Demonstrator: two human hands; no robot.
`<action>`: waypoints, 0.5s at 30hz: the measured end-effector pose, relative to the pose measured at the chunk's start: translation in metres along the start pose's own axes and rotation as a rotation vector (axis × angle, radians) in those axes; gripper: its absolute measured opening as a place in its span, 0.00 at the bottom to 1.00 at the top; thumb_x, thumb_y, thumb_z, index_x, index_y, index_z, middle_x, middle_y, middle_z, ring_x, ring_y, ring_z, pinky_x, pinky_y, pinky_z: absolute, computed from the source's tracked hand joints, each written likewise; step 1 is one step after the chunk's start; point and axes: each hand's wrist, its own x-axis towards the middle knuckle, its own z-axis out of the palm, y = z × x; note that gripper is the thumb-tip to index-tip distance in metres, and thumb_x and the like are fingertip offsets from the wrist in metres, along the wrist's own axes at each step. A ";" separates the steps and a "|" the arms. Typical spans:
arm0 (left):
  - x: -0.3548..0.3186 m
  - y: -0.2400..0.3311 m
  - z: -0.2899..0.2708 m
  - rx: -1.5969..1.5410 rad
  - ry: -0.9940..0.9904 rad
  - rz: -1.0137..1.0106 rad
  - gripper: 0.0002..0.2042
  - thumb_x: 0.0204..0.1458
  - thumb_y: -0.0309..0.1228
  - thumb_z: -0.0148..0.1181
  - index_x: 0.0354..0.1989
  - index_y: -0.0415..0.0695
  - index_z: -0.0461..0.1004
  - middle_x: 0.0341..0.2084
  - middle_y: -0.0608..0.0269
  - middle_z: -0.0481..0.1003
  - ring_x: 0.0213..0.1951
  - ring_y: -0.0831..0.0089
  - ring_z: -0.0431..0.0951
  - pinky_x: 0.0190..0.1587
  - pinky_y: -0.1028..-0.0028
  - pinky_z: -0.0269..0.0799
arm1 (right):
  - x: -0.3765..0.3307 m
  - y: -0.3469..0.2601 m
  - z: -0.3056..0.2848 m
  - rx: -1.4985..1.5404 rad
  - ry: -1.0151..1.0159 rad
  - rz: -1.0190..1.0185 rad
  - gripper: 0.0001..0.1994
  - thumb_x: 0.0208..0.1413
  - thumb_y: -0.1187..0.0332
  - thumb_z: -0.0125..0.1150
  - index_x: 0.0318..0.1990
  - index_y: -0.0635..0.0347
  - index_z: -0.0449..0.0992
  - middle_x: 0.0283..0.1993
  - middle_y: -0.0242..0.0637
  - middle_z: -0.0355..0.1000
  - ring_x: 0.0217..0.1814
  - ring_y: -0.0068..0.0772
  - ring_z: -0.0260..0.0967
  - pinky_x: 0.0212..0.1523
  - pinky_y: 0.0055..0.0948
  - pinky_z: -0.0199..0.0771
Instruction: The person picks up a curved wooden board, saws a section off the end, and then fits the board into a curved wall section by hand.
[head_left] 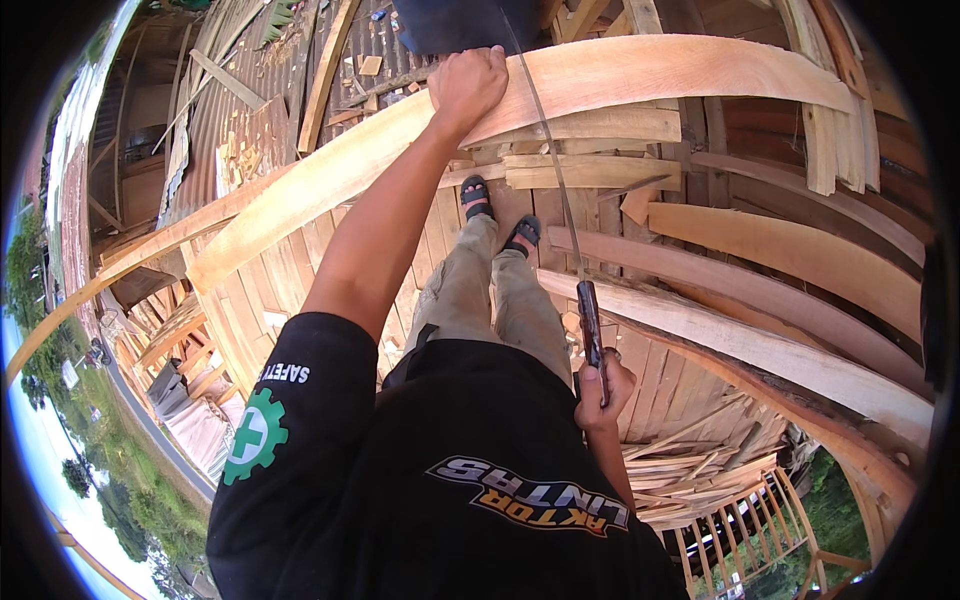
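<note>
A long, pale curved plank [600, 75] arcs across the top of the view, resting on edge over a wooden boat frame. It looks heavy and stiff, too long to lift from one end; a hold near its middle, along the upper edge, seems steadiest. Its sawn face is smooth and light tan, probably dry and not slippery, with sharp corners.

The left hand [467, 85] reaches forward, arm straight, and its grip is closed over the plank's upper edge. The right hand [603, 390], low and close to the body, is wrapped around the dark handle of a long thin blade [555, 170], likely a saw. The blade runs upward from the handle and crosses the plank just to the right of the left hand. It looks flexible and sharp, best held only by the handle.

Below, the person's sandalled feet [500, 215] stand on floor boards [290, 270]. More curved ribs [780, 250] lie to the right, and wood scraps [372, 65] are scattered beyond the plank.
</note>
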 end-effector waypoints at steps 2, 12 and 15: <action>-0.005 0.002 0.002 0.013 0.005 0.036 0.23 0.60 0.43 0.41 0.29 0.41 0.81 0.28 0.42 0.78 0.37 0.44 0.78 0.46 0.54 0.71 | -0.020 0.002 -0.011 -0.019 -0.015 0.014 0.15 0.51 0.68 0.54 0.18 0.60 0.58 0.12 0.35 0.50 0.11 0.30 0.50 0.16 0.30 0.48; 0.024 -0.015 -0.002 0.089 0.134 0.056 0.24 0.60 0.45 0.40 0.32 0.43 0.81 0.30 0.42 0.79 0.36 0.44 0.79 0.45 0.54 0.71 | 0.011 -0.021 0.008 -0.018 -0.014 0.031 0.16 0.53 0.67 0.55 0.18 0.61 0.58 0.12 0.35 0.50 0.10 0.31 0.50 0.15 0.32 0.49; 0.012 -0.014 0.002 0.075 0.060 0.047 0.24 0.61 0.47 0.40 0.34 0.44 0.81 0.31 0.41 0.78 0.37 0.42 0.78 0.44 0.52 0.71 | -0.010 -0.034 -0.012 -0.071 -0.053 0.035 0.17 0.53 0.67 0.56 0.17 0.60 0.58 0.11 0.35 0.50 0.10 0.30 0.51 0.15 0.31 0.49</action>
